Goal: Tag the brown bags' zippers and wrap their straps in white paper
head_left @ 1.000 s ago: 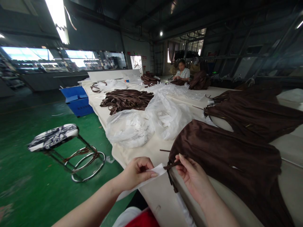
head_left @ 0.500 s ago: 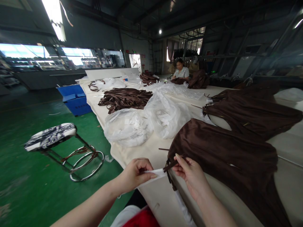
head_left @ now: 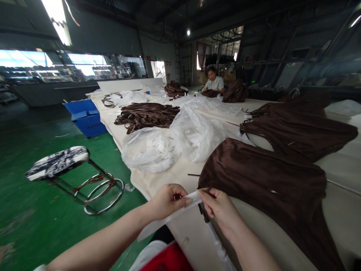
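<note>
My left hand (head_left: 169,201) pinches a white strip (head_left: 194,199) between thumb and fingers; its loose end hangs down to the left. At the strip's right end, my right hand (head_left: 216,205) closes on the white strip where it meets a dark brown strap, whose tip shows above the fingers. A brown garment (head_left: 254,169) lies on the table just beyond and right of my right hand. Below my hands hangs a second brown strap with a white wrapping (head_left: 217,242) along the table edge.
Clear plastic bags (head_left: 150,150) with white tags lie mid-table (head_left: 141,180), before a pile of brown straps (head_left: 146,116). More brown garments (head_left: 299,128) are at the right. A stool (head_left: 60,162) and blue box (head_left: 88,122) stand left. A person (head_left: 214,82) sits at the far end.
My right hand has moved slightly left, from the brown strap onto the white strip's end, closer to my left hand. The strip's loose end now hangs in view at lower left.
</note>
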{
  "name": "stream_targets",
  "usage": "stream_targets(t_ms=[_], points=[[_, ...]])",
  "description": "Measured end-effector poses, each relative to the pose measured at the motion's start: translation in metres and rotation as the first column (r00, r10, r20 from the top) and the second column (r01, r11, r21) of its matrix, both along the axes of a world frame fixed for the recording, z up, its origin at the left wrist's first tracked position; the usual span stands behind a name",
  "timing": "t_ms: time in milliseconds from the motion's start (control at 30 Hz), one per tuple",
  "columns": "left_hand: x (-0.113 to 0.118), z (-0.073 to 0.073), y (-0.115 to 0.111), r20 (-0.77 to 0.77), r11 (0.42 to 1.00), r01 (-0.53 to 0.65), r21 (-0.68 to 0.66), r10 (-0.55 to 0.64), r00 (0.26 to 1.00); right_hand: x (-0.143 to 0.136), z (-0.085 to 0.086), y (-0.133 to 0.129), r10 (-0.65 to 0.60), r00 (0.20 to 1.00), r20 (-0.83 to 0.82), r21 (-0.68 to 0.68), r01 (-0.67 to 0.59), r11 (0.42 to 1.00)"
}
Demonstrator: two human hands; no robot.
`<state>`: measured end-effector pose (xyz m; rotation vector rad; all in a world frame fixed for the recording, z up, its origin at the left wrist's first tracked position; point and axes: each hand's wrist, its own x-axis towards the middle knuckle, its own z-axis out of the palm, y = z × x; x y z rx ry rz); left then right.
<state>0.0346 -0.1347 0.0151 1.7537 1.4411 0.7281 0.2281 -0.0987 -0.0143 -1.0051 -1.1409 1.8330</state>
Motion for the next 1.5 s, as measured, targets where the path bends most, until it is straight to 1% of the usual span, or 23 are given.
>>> stream_targets(t_ms=[67, 167, 233, 333, 400, 467, 533, 567, 633, 700, 767, 833, 900, 1033, 1100, 1133, 1200, 1267, 1300, 1367, 1433, 1467, 1500], points=[[-0.001, 0.007, 0.004, -0.031, 0.995, 0.103, -0.017, -0.103, 0.994, 0.002, 0.002, 0.001, 0.002, 0.996, -0.086, -0.113, -0.012, 0.994], [-0.004, 0.023, 0.009, -0.072, 0.964, 0.265, -0.038, -0.267, 0.961, 0.004, 0.005, 0.004, -0.069, 0.979, -0.189, -0.302, 0.009, 0.953], [-0.007, 0.033, 0.011, -0.094, 0.947, 0.318, -0.039, -0.32, 0.943, 0.003, 0.005, 0.004, -0.11, 0.976, -0.187, -0.338, 0.041, 0.94], [-0.009, 0.041, 0.014, -0.127, 0.947, 0.318, -0.039, -0.32, 0.939, -0.001, 0.004, 0.0, -0.091, 0.987, -0.13, -0.264, 0.054, 0.963], [-0.008, 0.042, 0.016, -0.142, 0.947, 0.313, -0.07, -0.321, 0.937, -0.004, 0.003, -0.004, -0.013, 0.998, -0.059, -0.178, 0.002, 0.984], [-0.006, 0.042, 0.018, -0.163, 0.941, 0.32, -0.109, -0.334, 0.928, -0.003, 0.004, -0.004, 0.1, 0.99, 0.096, -0.081, -0.092, 0.992], [-0.004, 0.042, 0.018, -0.2, 0.936, 0.319, -0.148, -0.344, 0.917, 0.002, 0.007, -0.001, 0.174, 0.94, 0.295, -0.051, -0.166, 0.985], [-0.003, 0.043, 0.018, -0.22, 0.935, 0.313, -0.169, -0.345, 0.913, 0.007, 0.009, 0.003, 0.18, 0.903, 0.389, -0.061, -0.17, 0.984], [-0.003, 0.044, 0.017, -0.252, 0.933, 0.29, -0.214, -0.339, 0.906, 0.017, 0.012, 0.01, 0.124, 0.829, 0.546, -0.04, -0.122, 0.992], [-0.002, 0.046, 0.016, -0.268, 0.935, 0.264, -0.237, -0.324, 0.907, 0.023, 0.012, 0.015, 0.005, 0.776, 0.63, 0.101, -0.089, 0.991], [-0.001, 0.048, 0.014, -0.265, 0.937, 0.255, -0.239, -0.316, 0.911, 0.022, 0.01, 0.015, -0.063, 0.789, 0.611, 0.225, -0.096, 0.97], [0.0, 0.049, 0.012, -0.251, 0.936, 0.255, -0.242, -0.314, 0.916, 0.016, 0.006, 0.011, -0.046, 0.838, 0.543, 0.243, -0.104, 0.965], [0.001, 0.049, 0.01, -0.24, 0.937, 0.247, -0.247, -0.306, 0.921, 0.008, 0.002, 0.006, 0.0, 0.859, 0.512, 0.229, -0.136, 0.964], [-0.002, 0.042, 0.007, -0.223, 0.935, 0.241, -0.26, -0.301, 0.927, 0.006, 0.001, 0.004, 0.05, 0.83, 0.556, 0.257, -0.228, 0.939], [-0.006, 0.037, 0.006, -0.216, 0.937, 0.255, -0.24, -0.307, 0.927, 0.012, 0.002, 0.006, 0.015, 0.803, 0.595, 0.294, -0.235, 0.926], [-0.008, 0.035, 0.005, -0.218, 0.94, 0.261, -0.217, -0.308, 0.926, 0.016, 0.003, 0.007, -0.011, 0.798, 0.602, 0.34, -0.244, 0.908], [-0.011, 0.034, 0.003, -0.232, 0.946, 0.257, -0.198, -0.3, 0.925, 0.022, 0.003, 0.008, -0.027, 0.816, 0.577, 0.455, -0.295, 0.84], [-0.014, 0.034, 0.001, -0.241, 0.943, 0.229, -0.243, -0.288, 0.927, 0.023, 0.002, 0.008, 0.007, 0.842, 0.539, 0.54, -0.352, 0.765], [-0.014, 0.035, 0.0, -0.239, 0.936, 0.215, -0.278, -0.284, 0.928, 0.021, 0.001, 0.007, 0.021, 0.845, 0.534, 0.556, -0.37, 0.745], [-0.014, 0.037, -0.001, -0.233, 0.924, 0.198, -0.326, -0.281, 0.931, 0.016, 0.001, 0.006, 0.01, 0.834, 0.552, 0.551, -0.374, 0.746], [-0.012, 0.038, -0.002, -0.239, 0.924, 0.177, -0.34, -0.267, 0.934, 0.01, 0.003, 0.003, -0.035, 0.798, 0.601, 0.542, -0.374, 0.753], [-0.011, 0.039, -0.001, -0.248, 0.924, 0.159, -0.349, -0.255, 0.935, 0.007, 0.005, 0.001, -0.057, 0.771, 0.634, 0.546, -0.394, 0.74], [-0.01, 0.039, -0.001, -0.262, 0.924, 0.139, -0.357, -0.242, 0.934, 0.004, 0.007, -0.002, -0.081, 0.737, 0.671, 0.555, -0.427, 0.713]])
